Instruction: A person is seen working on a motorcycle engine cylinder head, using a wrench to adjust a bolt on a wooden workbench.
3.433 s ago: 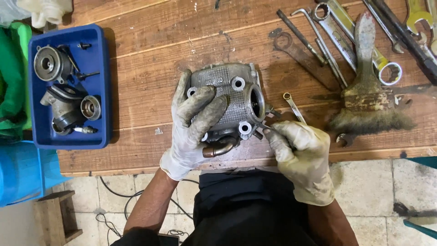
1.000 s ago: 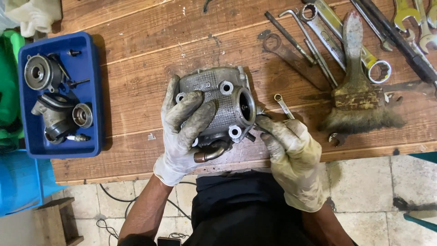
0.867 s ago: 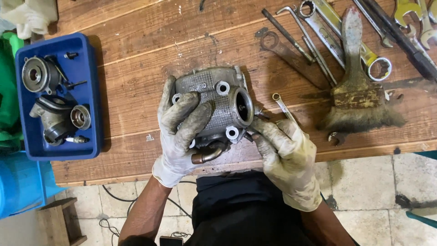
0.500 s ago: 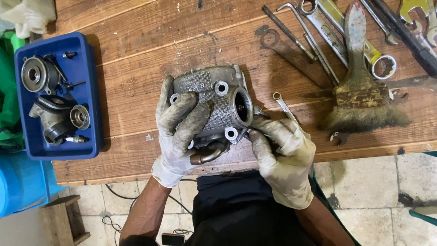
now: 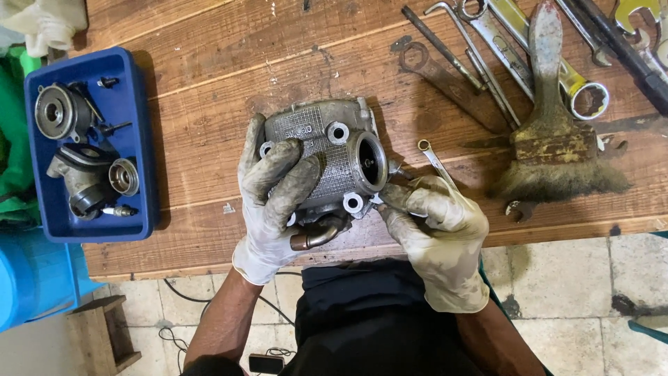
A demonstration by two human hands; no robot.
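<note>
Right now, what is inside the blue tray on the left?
The blue tray holds grey metal engine parts, including a round cover, and small bolts. What lies under those parts is hidden.

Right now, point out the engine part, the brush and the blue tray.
engine part (image 5: pixel 327 150): head view, on its finned grey top.
brush (image 5: pixel 557 150): head view, on the metal band above the bristles.
blue tray (image 5: pixel 146 139): head view, on its right wall.

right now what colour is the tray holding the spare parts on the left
Blue, seen in the head view.
</note>
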